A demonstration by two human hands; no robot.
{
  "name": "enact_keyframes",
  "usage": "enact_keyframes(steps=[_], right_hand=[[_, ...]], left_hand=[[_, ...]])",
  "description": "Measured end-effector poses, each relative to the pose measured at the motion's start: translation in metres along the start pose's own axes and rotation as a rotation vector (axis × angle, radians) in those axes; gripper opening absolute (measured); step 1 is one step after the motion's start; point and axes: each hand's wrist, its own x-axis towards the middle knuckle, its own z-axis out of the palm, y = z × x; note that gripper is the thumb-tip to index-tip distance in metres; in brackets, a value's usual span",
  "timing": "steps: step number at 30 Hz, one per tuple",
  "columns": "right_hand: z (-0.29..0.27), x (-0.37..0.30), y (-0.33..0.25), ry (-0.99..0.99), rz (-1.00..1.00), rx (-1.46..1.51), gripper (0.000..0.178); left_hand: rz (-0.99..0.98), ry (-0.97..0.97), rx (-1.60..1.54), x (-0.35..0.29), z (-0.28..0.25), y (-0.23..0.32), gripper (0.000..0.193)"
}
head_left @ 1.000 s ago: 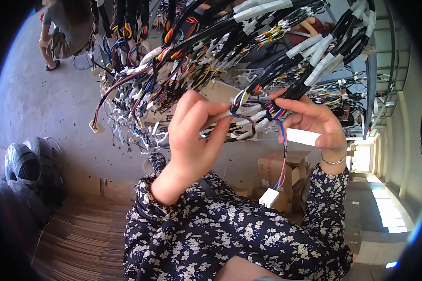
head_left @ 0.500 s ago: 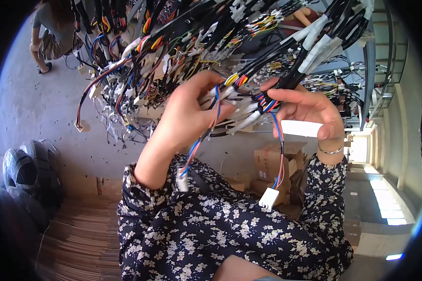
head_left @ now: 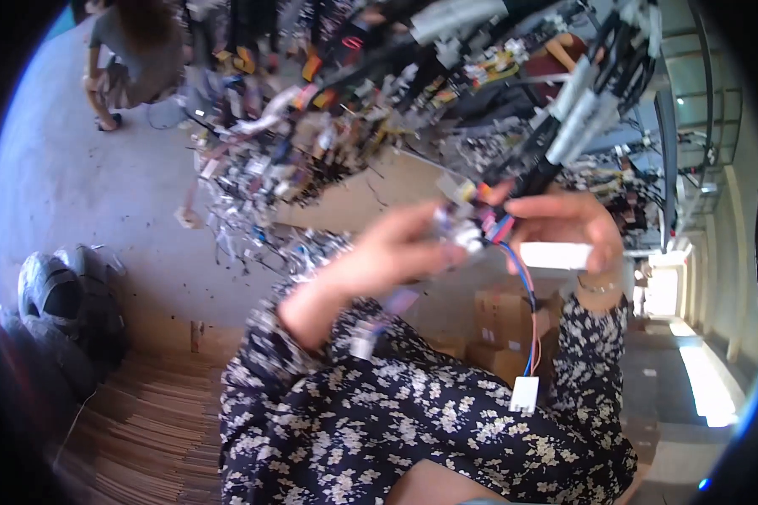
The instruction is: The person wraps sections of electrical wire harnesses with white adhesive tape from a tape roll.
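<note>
A black-sleeved wire harness (head_left: 535, 172) slants down from the upper right to between my hands. My left hand (head_left: 383, 257) is smeared by motion; its thumb and forefinger close around the white-ended wires at the harness's lower end. My right hand (head_left: 573, 223) is bent around the same end from the right, its fingers at the blue and red wires. Its thumb presses a blank white strip (head_left: 556, 255) against the fingers. A blue and pink wire lead hangs below, ending in a white connector (head_left: 525, 394). Another white connector (head_left: 362, 347) dangles, blurred, under my left wrist.
A dense mass of hanging harnesses (head_left: 312, 143) fills the far side. Cardboard boxes (head_left: 505, 320) stand beyond my lap. Wrapped black coils (head_left: 50, 290) and stacked cardboard sheets (head_left: 152, 421) lie at left. A person (head_left: 139, 59) is at the far left, another's arm (head_left: 564, 50) at the far right.
My left hand has moved right and down, closer to my right hand, along with the wires. The harness end has dropped slightly. My right hand still holds the white strip. The view has shifted.
</note>
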Motion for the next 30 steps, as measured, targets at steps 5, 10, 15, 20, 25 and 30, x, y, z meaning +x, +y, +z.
enact_keyframes(steps=[5,10,15,20,25,30], right_hand=[[-0.019,-0.022,0.008,0.29,-0.101,-0.289,0.083],[0.01,-0.067,-0.001,0.427,-0.397,-0.681,0.071],[0.105,0.05,0.015,0.16,-0.34,0.046,0.105],[0.055,0.104,0.023,-0.038,-0.254,0.377,0.095],[0.035,0.102,0.013,-0.17,-0.217,0.275,0.106],[0.035,0.109,0.007,-0.18,-0.154,0.223,0.112]], left_hand=[[0.388,0.44,1.041,0.016,0.048,-0.043,0.076],[0.889,0.96,1.489,-0.042,-0.005,0.058,0.05],[0.593,1.02,1.525,-0.034,-0.039,0.078,0.046],[0.348,0.811,0.927,-0.048,-0.004,0.057,0.061],[0.436,0.805,0.358,-0.052,0.009,0.045,0.079],[0.315,0.773,0.767,-0.052,-0.006,0.06,0.061]])
